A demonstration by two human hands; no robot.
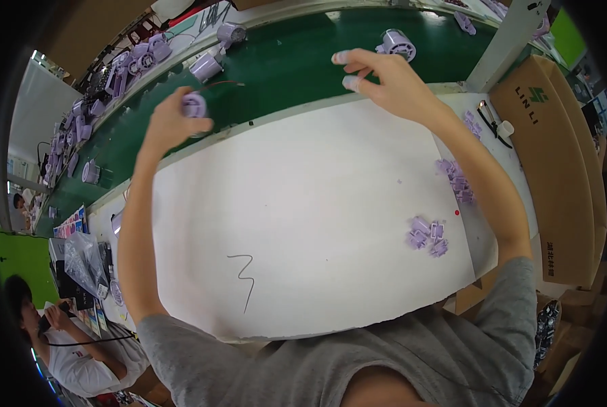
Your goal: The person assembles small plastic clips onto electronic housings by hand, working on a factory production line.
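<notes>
Above the near edge of the green conveyor belt, my left hand (171, 122) is closed around a light purple round plastic housing (195, 105). A thin dark wire trails from it to the right; my fingers hide part of the housing. My right hand (378, 76) reaches over the belt, thumb and fingers apart, with nothing between them. White coverings wrap several of its fingertips. Just beyond it, another purple cylindrical housing (400, 45) lies on the belt, its slotted round end toward me.
A white sheet (303, 217) covers the bench. Small purple clip-like parts (427, 236) lie at its right, more (458, 182) beside my right forearm. A cardboard box (551, 169) stands at right. Purple housings (206, 68) sit along the belt (283, 61). At lower left is another person (80, 346).
</notes>
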